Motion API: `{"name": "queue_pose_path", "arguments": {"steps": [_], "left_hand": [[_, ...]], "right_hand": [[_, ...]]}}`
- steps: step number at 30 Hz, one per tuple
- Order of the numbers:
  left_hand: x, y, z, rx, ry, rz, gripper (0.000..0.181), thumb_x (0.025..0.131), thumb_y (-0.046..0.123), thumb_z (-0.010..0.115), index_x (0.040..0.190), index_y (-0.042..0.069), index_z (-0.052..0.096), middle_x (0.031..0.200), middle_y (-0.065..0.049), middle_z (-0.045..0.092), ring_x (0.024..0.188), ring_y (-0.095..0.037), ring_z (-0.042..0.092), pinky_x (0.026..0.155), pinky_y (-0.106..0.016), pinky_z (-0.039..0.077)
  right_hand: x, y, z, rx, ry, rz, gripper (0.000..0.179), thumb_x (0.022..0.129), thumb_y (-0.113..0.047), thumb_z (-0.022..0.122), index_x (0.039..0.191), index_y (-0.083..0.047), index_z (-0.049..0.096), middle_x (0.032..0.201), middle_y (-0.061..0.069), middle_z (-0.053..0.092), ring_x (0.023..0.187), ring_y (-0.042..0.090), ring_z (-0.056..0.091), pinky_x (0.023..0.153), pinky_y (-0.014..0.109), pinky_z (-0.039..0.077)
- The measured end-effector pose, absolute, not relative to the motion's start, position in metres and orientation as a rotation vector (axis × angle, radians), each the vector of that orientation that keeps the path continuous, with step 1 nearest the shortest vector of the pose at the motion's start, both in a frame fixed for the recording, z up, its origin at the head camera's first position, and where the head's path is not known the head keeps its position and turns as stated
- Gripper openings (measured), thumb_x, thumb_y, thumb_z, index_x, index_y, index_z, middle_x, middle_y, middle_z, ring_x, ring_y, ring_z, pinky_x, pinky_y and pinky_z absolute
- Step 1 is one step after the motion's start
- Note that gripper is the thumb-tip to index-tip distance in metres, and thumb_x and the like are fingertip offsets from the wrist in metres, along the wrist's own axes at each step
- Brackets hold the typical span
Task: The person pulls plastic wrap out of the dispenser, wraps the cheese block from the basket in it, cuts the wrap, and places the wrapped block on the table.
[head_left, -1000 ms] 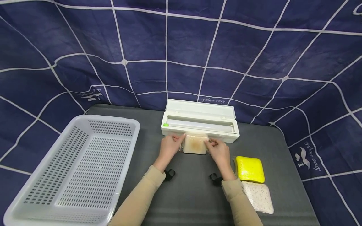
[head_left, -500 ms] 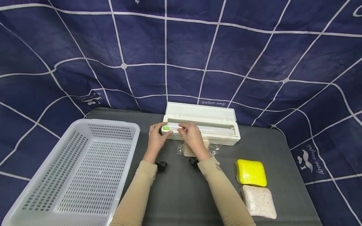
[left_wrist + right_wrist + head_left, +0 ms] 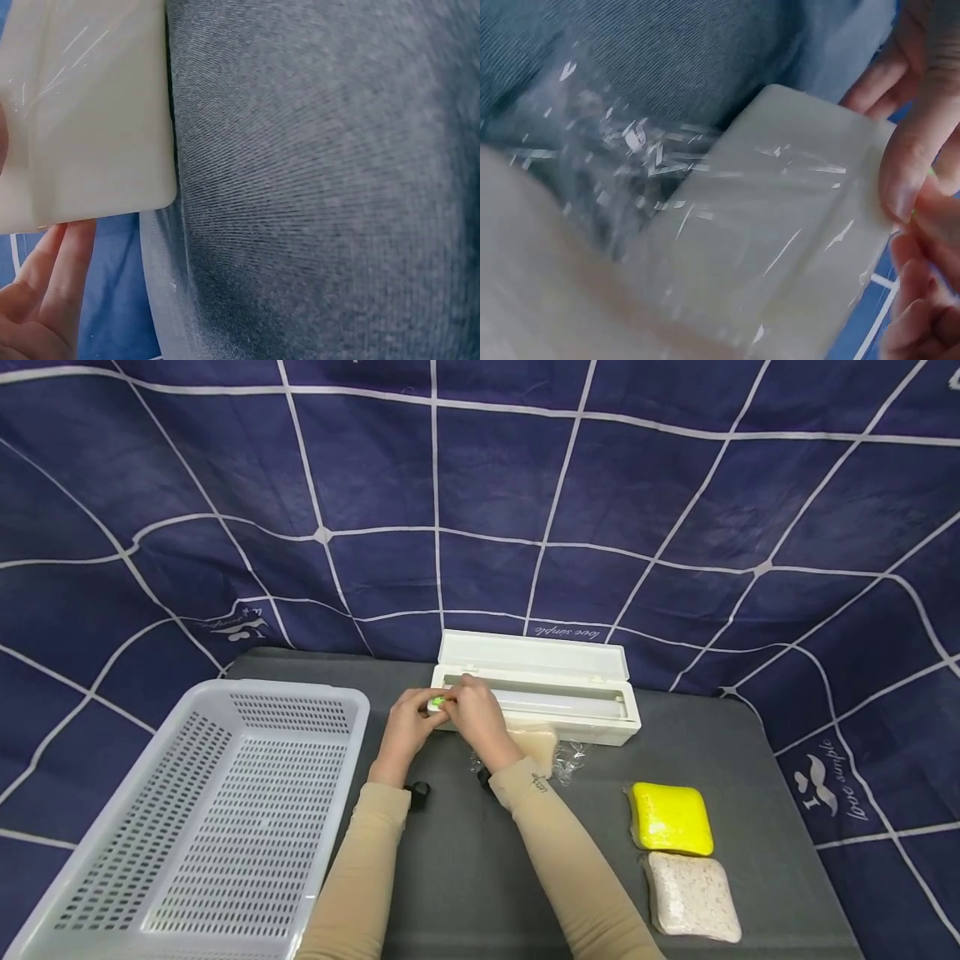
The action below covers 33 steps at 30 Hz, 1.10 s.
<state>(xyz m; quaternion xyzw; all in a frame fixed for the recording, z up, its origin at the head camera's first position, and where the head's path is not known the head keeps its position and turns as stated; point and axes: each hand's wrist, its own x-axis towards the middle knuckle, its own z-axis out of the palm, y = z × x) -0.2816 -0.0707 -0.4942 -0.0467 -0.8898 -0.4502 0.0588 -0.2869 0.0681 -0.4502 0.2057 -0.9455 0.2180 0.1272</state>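
A white cling film dispenser (image 3: 592,731) stands at the back of the table, its lid (image 3: 532,653) raised and a film roll (image 3: 558,703) inside. My left hand (image 3: 405,727) grips its left end, thumb on the front and fingers behind the end. Close beside it, my right hand (image 3: 476,714) pinches the small green slide cutter (image 3: 438,701) at that end; the fingers partly hide it. Film stretches over the dispenser's front (image 3: 780,202). Below my right wrist lies a cream, bread-slice-shaped block (image 3: 542,750), partly hidden, with crumpled clear film (image 3: 570,762) at its sides.
A large white perforated basket (image 3: 341,827) stands at the left. On the right lie a yellow film-wrapped block (image 3: 671,818) and a speckled white one (image 3: 692,895), one in front of the other. A blue gridded cloth (image 3: 495,485) hangs behind the grey table (image 3: 450,877).
Both hands have left the cream block and moved up and left to the dispenser's left end. The right hand has come across to the green cutter and taken hold of it.
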Motion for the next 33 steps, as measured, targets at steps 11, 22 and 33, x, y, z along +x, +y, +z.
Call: {"name": "queue_pose_path", "arguments": {"steps": [11, 22, 33], "left_hand": [[-0.279, -0.067, -0.496, -0.163, -2.668, -1.336, 0.043, 0.083, 0.026, 0.078, 0.123, 0.015, 0.070, 0.119, -0.016, 0.061, 0.099, -0.029, 0.064, 0.084, -0.040, 0.057], [-0.281, -0.063, -0.492, -0.143, -2.712, -1.351, 0.043, 0.085, 0.028, 0.075, 0.126, 0.018, 0.068, 0.126, -0.015, 0.058, 0.099, -0.028, 0.063, 0.086, -0.039, 0.055], [-0.280, -0.072, -0.496, -0.155, -2.709, -1.323, 0.042, 0.086, 0.028, 0.075, 0.126, 0.018, 0.068, 0.125, -0.016, 0.058, 0.099, -0.029, 0.064, 0.087, -0.040, 0.056]], "right_hand": [[-0.292, 0.091, -0.442, 0.831, -2.757, 0.509, 0.010, 0.090, -0.008, 0.071, 0.091, -0.002, 0.079, 0.087, 0.008, 0.063, 0.082, 0.022, 0.062, 0.077, 0.030, 0.056], [-0.291, 0.141, -0.429, 0.812, -2.819, 0.561, 0.010, 0.085, -0.003, 0.069, 0.088, -0.002, 0.079, 0.081, 0.006, 0.061, 0.079, 0.020, 0.060, 0.073, 0.030, 0.055], [-0.271, 0.276, -0.441, 0.722, -2.665, 0.454, 0.005, 0.075, 0.005, 0.077, 0.080, 0.002, 0.077, 0.073, 0.006, 0.058, 0.068, 0.020, 0.053, 0.060, 0.034, 0.048]]}}
